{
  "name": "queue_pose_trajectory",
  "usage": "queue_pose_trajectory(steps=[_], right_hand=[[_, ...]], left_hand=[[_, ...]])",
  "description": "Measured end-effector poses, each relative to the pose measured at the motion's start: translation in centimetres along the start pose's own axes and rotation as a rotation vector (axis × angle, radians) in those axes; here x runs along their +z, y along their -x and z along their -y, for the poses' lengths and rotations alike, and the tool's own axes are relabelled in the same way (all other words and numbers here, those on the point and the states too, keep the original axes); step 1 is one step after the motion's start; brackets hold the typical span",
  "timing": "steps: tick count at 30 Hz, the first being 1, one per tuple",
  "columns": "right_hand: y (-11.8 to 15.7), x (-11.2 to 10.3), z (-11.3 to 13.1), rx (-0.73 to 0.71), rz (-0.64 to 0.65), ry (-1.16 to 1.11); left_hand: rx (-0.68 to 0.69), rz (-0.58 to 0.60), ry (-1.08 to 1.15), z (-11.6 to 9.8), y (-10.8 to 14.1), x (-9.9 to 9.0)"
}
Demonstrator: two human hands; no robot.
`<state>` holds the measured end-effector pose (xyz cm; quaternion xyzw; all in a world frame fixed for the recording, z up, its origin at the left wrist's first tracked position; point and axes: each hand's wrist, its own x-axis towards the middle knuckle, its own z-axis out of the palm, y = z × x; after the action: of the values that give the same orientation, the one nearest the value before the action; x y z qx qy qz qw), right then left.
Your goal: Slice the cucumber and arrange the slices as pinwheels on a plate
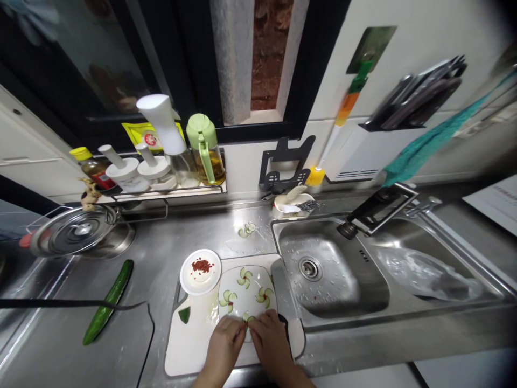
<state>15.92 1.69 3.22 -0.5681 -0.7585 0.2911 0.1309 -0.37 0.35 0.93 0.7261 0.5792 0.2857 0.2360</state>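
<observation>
Both hands meet over the near edge of a white plate (pixel 235 276), at a small group of cucumber slices (pixel 247 316) with a red speck among them. My left hand (pixel 226 344) has its fingertips pinched together there. Close beside it, my right hand (pixel 271 340) also has its fingers drawn together; anything in either pinch is too small to make out. Three cucumber-slice flowers with red centres lie on the plate, one being the far flower (pixel 244 277). Under the plate is a cutting board (pixel 183 355). A knife (pixel 284 280) lies right of the plate, its handle partly hidden.
A white dish (pixel 188 283) of red dried berries (pixel 202 265) stands on the board, near a cucumber end piece (pixel 184 314). Left lie a whole cucumber (pixel 109 302) and a black cord (pixel 151 328). Cucumber slices (pixel 247 230) rest behind; right is the sink (pixel 327 269).
</observation>
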Motion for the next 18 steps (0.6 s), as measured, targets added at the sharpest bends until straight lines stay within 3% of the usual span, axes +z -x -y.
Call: queue_pose_trajectory(steps=[11,18], right_hand=[[0.2,-0.2,-0.2,-0.014,-0.045,-0.001],[0.0,-0.2,0.1,0.001,-0.019,0.009]], left_hand=[[-0.1,0.029,0.11,0.5,-0.4,-0.7],[-0.048,0.228,0.116,0.3,-1.7,-1.8]])
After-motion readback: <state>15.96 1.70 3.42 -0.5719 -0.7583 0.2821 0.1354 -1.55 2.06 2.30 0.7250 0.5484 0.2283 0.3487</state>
